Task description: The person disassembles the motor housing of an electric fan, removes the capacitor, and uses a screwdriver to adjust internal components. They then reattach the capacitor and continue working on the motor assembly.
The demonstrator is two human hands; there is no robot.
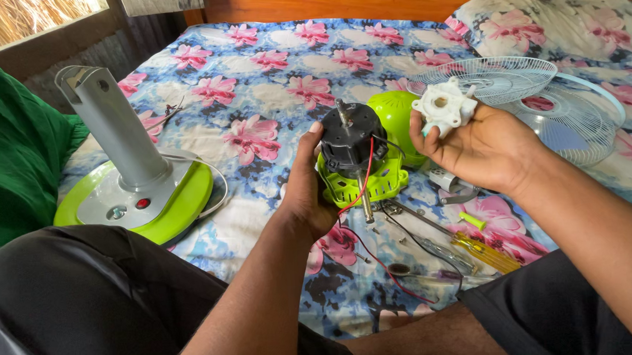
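The left hand (308,192) is wrapped around the side of a fan motor (352,142), a black round body with a metal shaft sticking up from its top, seated in a lime-green slotted housing (366,185); the fingers curl behind it and the thumb tip shows at its upper edge. A red wire (363,178) runs down the front of the motor and trails onto the bed below. The right hand (486,145) is raised just beside it, palm up, fingers closed on a small white plastic part (443,106) with a round hole in its middle. Behind the motor, touching the housing, sits a rounded lime-green cover (394,114). Under the right wrist a yellow-handled screwdriver (485,251) and a few small metal pieces lie on the flowered bedsheet (266,85). Farther right, two white wire fan guards (545,101) overlap near a flowered pillow (562,16). Well apart to the left stands the fan base (138,199), a green and grey disc with a grey upright column, next to a green cloth (3,145).
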